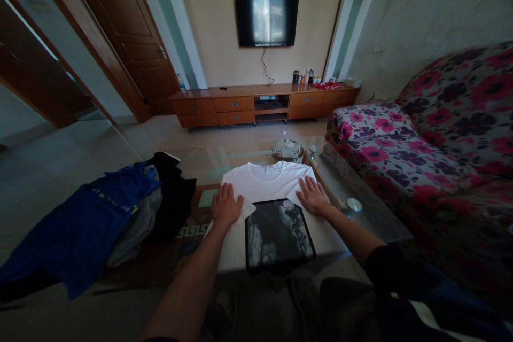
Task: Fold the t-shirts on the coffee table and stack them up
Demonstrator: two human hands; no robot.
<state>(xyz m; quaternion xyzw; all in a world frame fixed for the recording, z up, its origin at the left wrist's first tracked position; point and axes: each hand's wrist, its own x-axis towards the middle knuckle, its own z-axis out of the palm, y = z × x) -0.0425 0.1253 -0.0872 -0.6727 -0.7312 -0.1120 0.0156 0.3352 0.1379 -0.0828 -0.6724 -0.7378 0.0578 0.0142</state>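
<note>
A white T-shirt (267, 181) lies flat on a low glass table (363, 214), its black-and-white print panel (278, 235) nearest to me. My left hand (226, 204) rests palm down on the folded-in left sleeve, fingers spread. My right hand (312, 195) presses flat on the folded-in right sleeve. Neither hand grips anything.
A heap of clothes, blue (80, 224), grey and black (172, 192), lies on the table's left part. A floral sofa (433, 139) stands to the right. A small round object (354, 204) sits on the glass. A wooden TV cabinet (264, 104) and wall TV (266, 20) stand ahead.
</note>
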